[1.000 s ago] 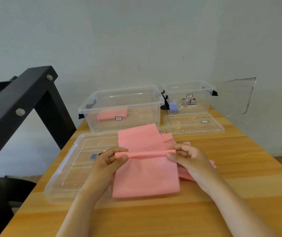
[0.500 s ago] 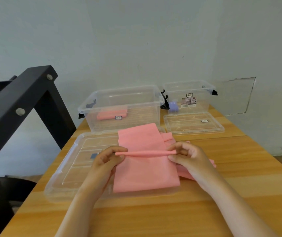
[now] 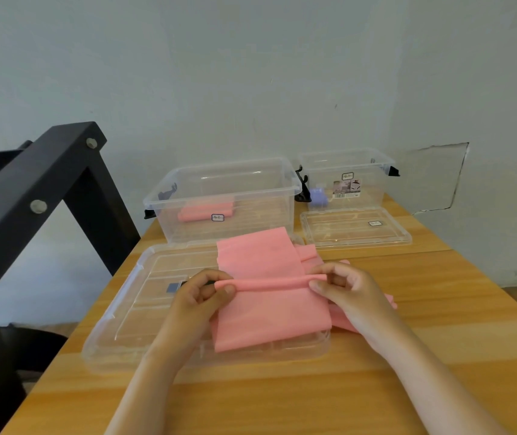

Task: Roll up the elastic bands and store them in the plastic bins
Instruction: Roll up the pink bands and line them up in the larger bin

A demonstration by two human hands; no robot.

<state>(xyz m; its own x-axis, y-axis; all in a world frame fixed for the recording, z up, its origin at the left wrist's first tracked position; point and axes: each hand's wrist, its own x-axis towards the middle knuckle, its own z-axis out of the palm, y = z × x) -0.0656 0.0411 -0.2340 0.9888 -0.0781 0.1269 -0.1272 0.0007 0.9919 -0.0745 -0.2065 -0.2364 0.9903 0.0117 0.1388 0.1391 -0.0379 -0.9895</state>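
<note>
A pink elastic band (image 3: 266,306) lies flat over a clear bin lid (image 3: 131,306) on the wooden table. A thin roll runs across its middle. My left hand (image 3: 202,296) pinches the roll's left end and my right hand (image 3: 343,288) pinches its right end. More pink band (image 3: 309,254) lies under and to the right of it. Behind stands a large clear bin (image 3: 228,199) holding one rolled pink band (image 3: 205,211). A smaller clear bin (image 3: 346,178) at the back right holds a purple roll (image 3: 318,196).
A second clear lid (image 3: 356,227) lies in front of the small bin. A black metal frame (image 3: 40,189) rises at the left beside the table. A grey wall stands close behind the bins. Bare wood shows at the table's front and right.
The free end of the pink band nearest me has drawn back toward the roll, so the flat part below my hands is shorter. Both hands stay pinched on the roll's ends.
</note>
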